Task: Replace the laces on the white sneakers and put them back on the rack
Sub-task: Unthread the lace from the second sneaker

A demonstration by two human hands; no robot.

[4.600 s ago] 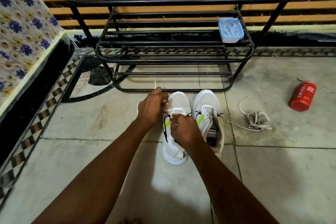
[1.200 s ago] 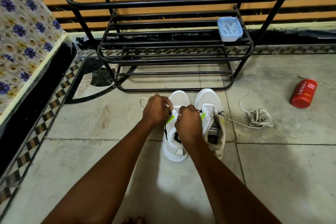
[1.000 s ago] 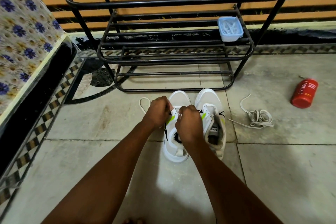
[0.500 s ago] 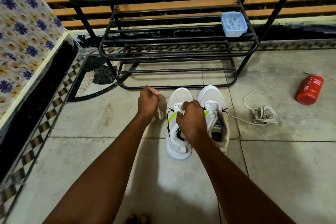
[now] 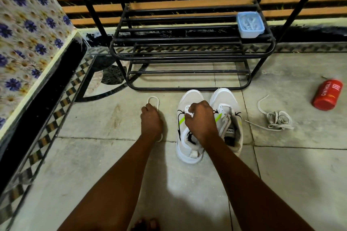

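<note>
We think we are near the start. The rack (image 5: 187, 56) waits. The sneaker on the left (image 5: 189, 99) and the sneaker on the right (image 5: 225, 97) stand on the floor (image 5: 300, 174) just in front of it, not on it yet. The left one is getting its new lace (image 5: 153, 99). The right one looks bare. Our left hand (image 5: 151, 122) has its grip closed round the lace, out to the side. Our right hand (image 5: 201, 118) pinches the lace at the shoe's front holes. We count one rack, two sneakers, two hands, one red bottle (image 5: 327, 97), one blue box (image 5: 250, 24), one heap of old laces (image 5: 277, 120) and one new lace.
</note>
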